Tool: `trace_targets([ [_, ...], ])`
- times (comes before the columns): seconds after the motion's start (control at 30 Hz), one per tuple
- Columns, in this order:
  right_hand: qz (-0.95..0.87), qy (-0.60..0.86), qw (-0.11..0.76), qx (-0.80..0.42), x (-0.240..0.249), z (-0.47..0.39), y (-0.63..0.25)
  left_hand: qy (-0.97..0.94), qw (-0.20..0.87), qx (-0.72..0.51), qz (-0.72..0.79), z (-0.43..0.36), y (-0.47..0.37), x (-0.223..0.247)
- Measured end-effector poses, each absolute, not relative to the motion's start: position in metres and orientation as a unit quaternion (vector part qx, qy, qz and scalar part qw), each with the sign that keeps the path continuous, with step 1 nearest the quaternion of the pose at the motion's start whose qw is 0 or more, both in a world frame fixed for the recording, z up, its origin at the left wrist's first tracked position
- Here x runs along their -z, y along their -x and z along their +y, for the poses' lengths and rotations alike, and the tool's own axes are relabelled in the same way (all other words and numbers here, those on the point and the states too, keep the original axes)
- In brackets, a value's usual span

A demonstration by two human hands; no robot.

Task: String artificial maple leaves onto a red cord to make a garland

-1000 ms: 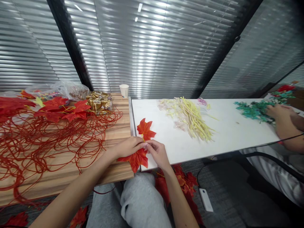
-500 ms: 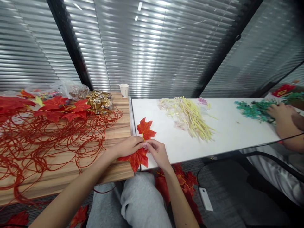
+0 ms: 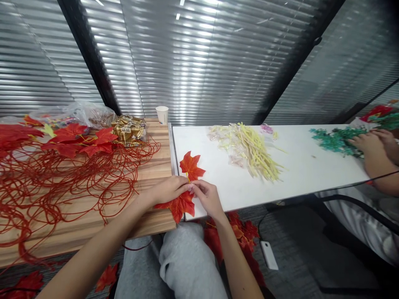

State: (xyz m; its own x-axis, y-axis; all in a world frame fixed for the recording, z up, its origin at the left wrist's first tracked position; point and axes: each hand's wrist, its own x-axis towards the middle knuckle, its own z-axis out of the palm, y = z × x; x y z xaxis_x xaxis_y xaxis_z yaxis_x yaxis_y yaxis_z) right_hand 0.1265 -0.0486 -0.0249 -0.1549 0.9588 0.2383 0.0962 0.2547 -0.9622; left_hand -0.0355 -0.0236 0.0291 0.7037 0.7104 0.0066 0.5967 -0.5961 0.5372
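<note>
My left hand (image 3: 171,189) and right hand (image 3: 209,198) meet, pinching a yellow stem (image 3: 188,176); one red leaf (image 3: 191,165) lies beyond, another beneath.

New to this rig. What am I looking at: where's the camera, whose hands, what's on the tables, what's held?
No robot here: these are a person's bare hands, seen by one camera worn on their head, looking forward and down.

The left hand and right hand meet at the fingertips, holding red artificial leaves by their stem; the fingers hide the exact grip.

On the wooden table, at left, lie tangled red cord, more red leaves and gold-wrapped packets; a paper cup stands behind.

The white table bears yellow strips and green sprigs, with a co-worker's hand at the sprigs.
</note>
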Motion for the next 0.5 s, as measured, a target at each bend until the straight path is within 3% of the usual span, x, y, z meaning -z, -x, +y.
trace_targets([
  [0.5,-0.594,0.420,0.495,-0.476,0.0244,-0.0473,-0.1269,-0.887,0.259,-0.111,0.365,-0.0225,0.0340,-0.0287],
])
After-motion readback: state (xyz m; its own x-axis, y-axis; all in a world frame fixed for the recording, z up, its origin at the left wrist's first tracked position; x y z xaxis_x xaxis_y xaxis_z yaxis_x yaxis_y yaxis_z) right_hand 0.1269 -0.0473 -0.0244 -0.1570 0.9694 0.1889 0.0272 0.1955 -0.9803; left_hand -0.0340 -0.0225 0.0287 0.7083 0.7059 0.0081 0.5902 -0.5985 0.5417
